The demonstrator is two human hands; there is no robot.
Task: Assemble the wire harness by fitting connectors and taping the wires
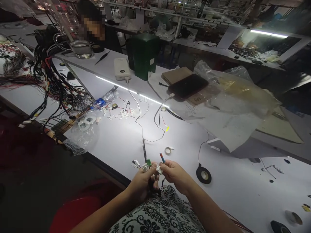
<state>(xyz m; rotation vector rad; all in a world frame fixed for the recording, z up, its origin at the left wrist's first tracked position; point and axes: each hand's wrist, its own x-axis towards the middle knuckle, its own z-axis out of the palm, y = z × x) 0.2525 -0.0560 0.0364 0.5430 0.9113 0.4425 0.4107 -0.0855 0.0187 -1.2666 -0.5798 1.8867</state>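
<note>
My left hand (144, 181) is closed round a wire harness near my lap. White plug connectors (145, 167), a green connector (148, 162) and a black sleeved cable (144, 150) stick out above its fingers. Opposite it, my right hand (175, 174) is closed, its thumb and fingertips on a white connector (159, 169) between the two hands. A thin blue-and-red stick-like tool (162, 158) pokes up from the right fingers; its lower end is hidden. Just beyond the hands lies a small roll of pale tape (167, 150).
A roll of black tape (204, 175) lies to the right. Charging cables run from a white power bank (122, 68) and a phone (188, 86) on the raised shelf. Harness bundles (53, 74) hang at left; a plastic bag (84, 134) sits by the edge. Another person sits beyond the shelf.
</note>
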